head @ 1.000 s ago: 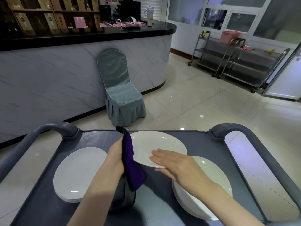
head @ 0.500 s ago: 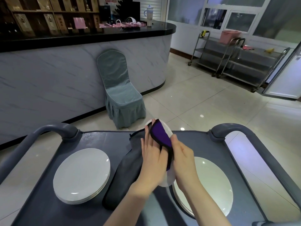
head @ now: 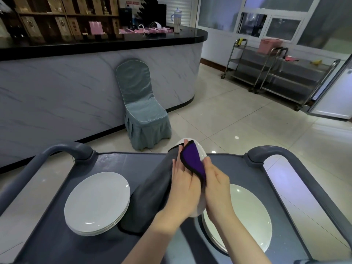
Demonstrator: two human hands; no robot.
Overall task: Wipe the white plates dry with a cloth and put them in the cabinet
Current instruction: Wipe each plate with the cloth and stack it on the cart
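**Item: held plate** [head: 202,153]. White, round and glossy, with a thin smooth rim. It stands on edge, lifted above the middle of the cart top [head: 123,162] between both hands. Most of its face is covered; only the far rim and a sliver of the near edge show.

**Cloth** [head: 152,197]. Soft, matte grey fabric, purple on the reverse, bound with a black hem. It is draped over the plate's left face. One corner is folded back to show the purple side, and the long tail hangs down to the cart top.

**Left hand** [head: 182,185]. Flat, fingers straight, pressing the cloth against the plate.

**Right hand** [head: 216,184]. Wrapped along the plate's right side, gripping it, fingertips near the far rim.

**Left stack** [head: 97,201]. Several white plates, neatly nested, near left on the cart.

**Right stack** [head: 247,216]. White plates, near right, just below the hands, with light glinting on the top one.

**Cart.** Blue-grey moulded plastic with a shallow raised rim and rounded loop handles at the far corners.

**Surroundings.** A chair [head: 141,111] in a pleated grey-green fabric cover stands against a curved bar [head: 76,82] with a marble-look front. Steel trolleys [head: 276,73] stand at far right on a glossy tiled floor.
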